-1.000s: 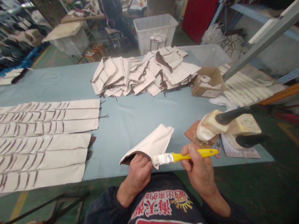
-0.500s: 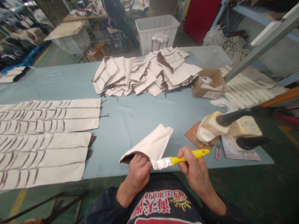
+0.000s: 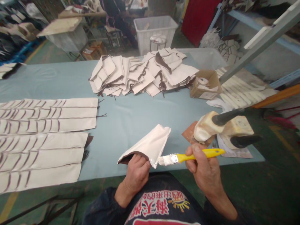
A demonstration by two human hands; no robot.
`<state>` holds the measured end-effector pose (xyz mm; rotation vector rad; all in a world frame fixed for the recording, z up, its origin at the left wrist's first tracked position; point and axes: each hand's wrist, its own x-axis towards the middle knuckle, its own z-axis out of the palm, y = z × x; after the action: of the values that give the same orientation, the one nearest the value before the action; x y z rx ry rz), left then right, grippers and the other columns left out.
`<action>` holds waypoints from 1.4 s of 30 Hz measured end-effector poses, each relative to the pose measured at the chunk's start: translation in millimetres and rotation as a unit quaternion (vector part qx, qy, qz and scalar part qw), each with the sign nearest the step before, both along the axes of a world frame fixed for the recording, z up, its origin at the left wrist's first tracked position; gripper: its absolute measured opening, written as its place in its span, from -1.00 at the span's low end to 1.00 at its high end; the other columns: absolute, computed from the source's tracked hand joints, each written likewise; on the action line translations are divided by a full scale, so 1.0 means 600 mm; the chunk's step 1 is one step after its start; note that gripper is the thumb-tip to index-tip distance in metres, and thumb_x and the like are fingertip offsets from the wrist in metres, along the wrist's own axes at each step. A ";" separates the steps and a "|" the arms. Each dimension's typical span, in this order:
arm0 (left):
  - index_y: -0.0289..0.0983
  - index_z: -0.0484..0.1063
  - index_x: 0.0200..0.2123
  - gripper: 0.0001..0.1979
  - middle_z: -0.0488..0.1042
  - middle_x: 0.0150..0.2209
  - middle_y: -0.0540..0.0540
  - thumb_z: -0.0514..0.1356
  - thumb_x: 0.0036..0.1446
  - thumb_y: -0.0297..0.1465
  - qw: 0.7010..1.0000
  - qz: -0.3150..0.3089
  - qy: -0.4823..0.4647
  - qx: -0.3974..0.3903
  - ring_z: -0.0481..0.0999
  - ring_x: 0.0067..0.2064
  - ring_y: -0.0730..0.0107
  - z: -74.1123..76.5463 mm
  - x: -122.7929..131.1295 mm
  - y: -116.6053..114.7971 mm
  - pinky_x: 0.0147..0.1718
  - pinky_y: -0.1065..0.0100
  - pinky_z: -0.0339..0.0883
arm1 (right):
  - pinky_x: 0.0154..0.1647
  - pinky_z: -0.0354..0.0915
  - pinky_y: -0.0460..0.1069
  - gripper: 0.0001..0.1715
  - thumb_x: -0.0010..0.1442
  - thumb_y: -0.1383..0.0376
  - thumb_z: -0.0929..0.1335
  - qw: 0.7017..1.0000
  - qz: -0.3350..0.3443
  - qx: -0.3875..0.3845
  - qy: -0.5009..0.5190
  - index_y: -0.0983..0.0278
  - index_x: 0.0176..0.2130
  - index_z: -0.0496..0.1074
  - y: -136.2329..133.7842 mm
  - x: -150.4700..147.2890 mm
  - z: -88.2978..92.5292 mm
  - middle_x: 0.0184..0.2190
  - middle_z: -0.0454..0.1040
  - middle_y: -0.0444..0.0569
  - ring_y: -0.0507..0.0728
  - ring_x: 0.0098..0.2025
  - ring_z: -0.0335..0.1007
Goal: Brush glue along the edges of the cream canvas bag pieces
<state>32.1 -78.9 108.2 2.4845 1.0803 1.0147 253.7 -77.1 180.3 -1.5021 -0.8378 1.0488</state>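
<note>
At the table, left hand holds cream piece.

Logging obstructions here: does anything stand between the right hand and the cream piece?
Only the yellow-handled brush, held in the right hand, bristles toward the cream piece; nothing else visible is between.

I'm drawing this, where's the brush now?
In the head view, right of centre, the brush is in the right hand, bristles beside the white piece in the left hand.

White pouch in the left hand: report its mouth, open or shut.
Open: the white pouch gapes beneath its dark rim, beside the left hand.
</note>
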 end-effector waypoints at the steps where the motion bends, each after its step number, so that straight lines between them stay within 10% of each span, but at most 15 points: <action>1: -0.24 0.50 0.04 -0.53 0.63 -0.18 -0.20 0.02 0.19 -0.71 1.000 -0.002 -0.002 0.000 0.55 -0.09 0.14 -0.001 0.001 0.000 -0.07 0.12 0.41 | -0.72 0.01 -0.13 -0.45 0.29 -0.12 0.35 1.000 0.000 0.008 -0.012 0.23 -0.49 0.39 0.003 -0.001 0.001 -0.76 0.10 -0.26 -0.03 -0.72 0.02; 33: -0.26 0.55 0.00 -0.56 0.60 -0.22 -0.22 -0.04 0.28 -0.66 0.999 0.010 -0.024 -0.038 0.55 -0.06 0.10 -0.015 0.013 -0.009 -0.05 0.07 0.45 | -0.72 0.02 -0.14 -0.37 0.29 -0.23 0.33 0.994 0.088 -0.054 0.034 0.23 -0.46 0.37 -0.016 -0.027 -0.016 -0.73 0.07 -0.28 -0.03 -0.70 0.02; 38: -0.26 0.57 -0.03 -0.66 0.61 -0.27 -0.14 0.01 0.35 -0.55 0.968 0.052 -0.123 -0.210 0.56 -0.26 0.26 0.009 0.022 0.004 -0.25 0.30 0.45 | -0.68 0.09 -0.13 -0.47 0.31 -0.14 0.35 0.998 -0.013 -0.004 0.068 0.22 -0.43 0.38 -0.003 -0.016 -0.028 -0.76 0.09 -0.30 -0.02 -0.72 0.07; 42: -0.28 0.57 -0.06 -0.73 0.63 -0.23 -0.09 0.11 0.30 -0.42 0.872 0.073 -0.249 -0.414 0.55 -0.26 0.31 0.052 0.020 0.035 -0.21 0.32 0.43 | -0.66 0.09 -0.12 -0.57 0.33 -0.02 0.36 0.992 -0.074 0.049 0.092 0.20 -0.43 0.36 0.015 0.003 -0.028 -0.76 0.11 -0.30 -0.01 -0.72 0.06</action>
<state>44.1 -58.0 139.4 1.3817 1.1920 0.8887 255.4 -68.0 163.5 -1.3411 -0.6302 1.0032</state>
